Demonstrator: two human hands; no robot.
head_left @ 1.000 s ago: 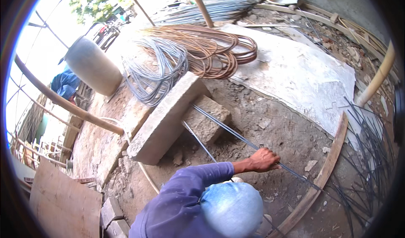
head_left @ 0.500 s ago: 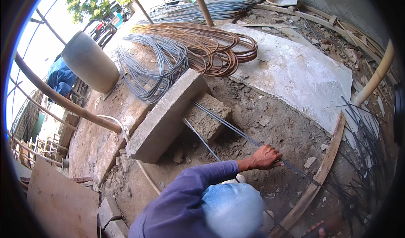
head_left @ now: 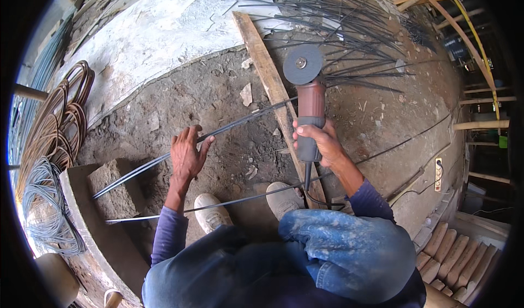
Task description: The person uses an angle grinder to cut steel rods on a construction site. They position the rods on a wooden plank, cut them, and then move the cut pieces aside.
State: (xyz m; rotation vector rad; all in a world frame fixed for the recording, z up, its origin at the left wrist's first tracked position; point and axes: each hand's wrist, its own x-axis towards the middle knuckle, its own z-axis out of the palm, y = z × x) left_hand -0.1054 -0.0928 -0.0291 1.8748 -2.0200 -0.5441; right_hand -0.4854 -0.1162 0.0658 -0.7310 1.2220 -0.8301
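Observation:
My left hand [head_left: 187,152] rests over thin steel rods [head_left: 240,123], its fingers curled across them and the thumb along the near side. These rods slant from a rough concrete block [head_left: 112,185] up to a wooden plank [head_left: 267,70]. In my right hand [head_left: 322,141] is an angle grinder [head_left: 311,103], gripped by its dark rear body. Its cutting disc [head_left: 295,73] points away from me, apart from the hand and just beyond the rods' far stretch. A lower rod [head_left: 245,199] crosses in front of my shoes [head_left: 213,212].
Loose dark rods [head_left: 360,32] lie scattered at the far right. A whitish slab [head_left: 164,32] spreads across the back left. Coiled rusty rods [head_left: 60,117] and grey wire [head_left: 46,209] lie left. A power strip [head_left: 438,174] and stacked clay pieces [head_left: 458,256] are at right.
The view has swung right and down toward my legs. My right hand, blurred at the lower edge before, now holds the grinder up. My left hand remains at the rods.

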